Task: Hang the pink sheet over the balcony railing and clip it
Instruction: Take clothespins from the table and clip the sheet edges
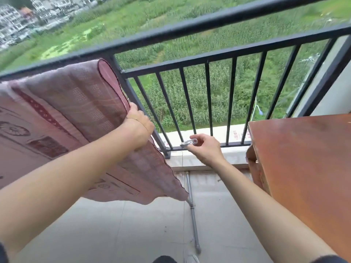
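Pink sheet (66, 111), soft and floppy, drapes the railing (190, 25) at nine o'clock. The left hand (137, 126) grips its edge and the right hand (205, 149) pinches a clip (189, 143). I'd clamp at the rail.

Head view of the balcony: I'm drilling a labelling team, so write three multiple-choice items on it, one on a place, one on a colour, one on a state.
1. Where is the pink sheet?
A. Draped over the left part of the railing
B. Folded in a basket
C. Spread on a bed

2. What colour is the railing?
A. White
B. Black
C. Red

3. What is the right hand doing?
A. Hanging empty
B. Pinching a clip
C. Gripping the pink sheet

Answers:
1 A: the cloth lies over the top rail at the left, and the left hand grips its edge.
2 B: the rails and bars are dark black against the green field.
3 B: the clip sits between its thumb and fingers, low by the bars and apart from the sheet.
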`<state>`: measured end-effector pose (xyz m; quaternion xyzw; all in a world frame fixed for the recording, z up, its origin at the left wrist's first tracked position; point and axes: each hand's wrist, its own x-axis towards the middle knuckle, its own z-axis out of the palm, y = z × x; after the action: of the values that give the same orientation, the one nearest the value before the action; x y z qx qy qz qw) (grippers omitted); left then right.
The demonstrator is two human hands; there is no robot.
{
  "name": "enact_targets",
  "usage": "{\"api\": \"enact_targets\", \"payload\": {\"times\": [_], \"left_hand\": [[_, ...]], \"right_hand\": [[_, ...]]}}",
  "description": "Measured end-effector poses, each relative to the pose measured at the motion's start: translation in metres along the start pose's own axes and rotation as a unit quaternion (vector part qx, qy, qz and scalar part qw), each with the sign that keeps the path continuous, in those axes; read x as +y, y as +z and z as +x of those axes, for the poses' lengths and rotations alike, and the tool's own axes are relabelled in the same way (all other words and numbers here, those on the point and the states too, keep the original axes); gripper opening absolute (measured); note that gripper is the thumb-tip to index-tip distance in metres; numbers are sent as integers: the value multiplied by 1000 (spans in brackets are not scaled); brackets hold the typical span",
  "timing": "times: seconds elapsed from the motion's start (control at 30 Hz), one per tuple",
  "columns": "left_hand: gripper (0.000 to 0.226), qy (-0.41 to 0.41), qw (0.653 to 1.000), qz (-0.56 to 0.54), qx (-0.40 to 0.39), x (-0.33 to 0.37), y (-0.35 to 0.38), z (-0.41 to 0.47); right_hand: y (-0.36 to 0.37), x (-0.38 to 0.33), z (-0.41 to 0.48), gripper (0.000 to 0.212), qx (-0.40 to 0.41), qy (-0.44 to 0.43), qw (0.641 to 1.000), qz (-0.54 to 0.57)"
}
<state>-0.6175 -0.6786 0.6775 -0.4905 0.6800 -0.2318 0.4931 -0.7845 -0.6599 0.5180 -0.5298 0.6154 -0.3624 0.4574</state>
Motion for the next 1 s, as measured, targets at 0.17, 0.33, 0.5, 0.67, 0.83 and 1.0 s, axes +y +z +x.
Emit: {"api": "enact_targets", "payload": {"times": [0.17, 0.33, 0.5, 0.67, 0.83, 1.0], "left_hand": [[21, -40, 999, 35, 5, -34, -26, -24], [18, -34, 995, -35, 88, -52, -24, -24], [15, -21, 976, -120, 178, -69, 8, -9], [17, -2, 961, -141, 236, -68, 16, -3], [17, -16, 962, -145, 232, -66, 17, -5], [22, -21, 969, -115, 216, -63, 14, -12]], "right_hand": [[-2, -28, 0, 38, -60, -43, 997, -4], [-7, -54, 5, 44, -63, -113, 991, 20], [-3, -73, 4, 37, -74, -158, 984, 28], [-3, -93, 3, 32, -76, -184, 979, 39], [-3, -107, 3, 29, -92, -215, 972, -3], [-12, -110, 4, 30, -70, -212, 974, 29]]}}
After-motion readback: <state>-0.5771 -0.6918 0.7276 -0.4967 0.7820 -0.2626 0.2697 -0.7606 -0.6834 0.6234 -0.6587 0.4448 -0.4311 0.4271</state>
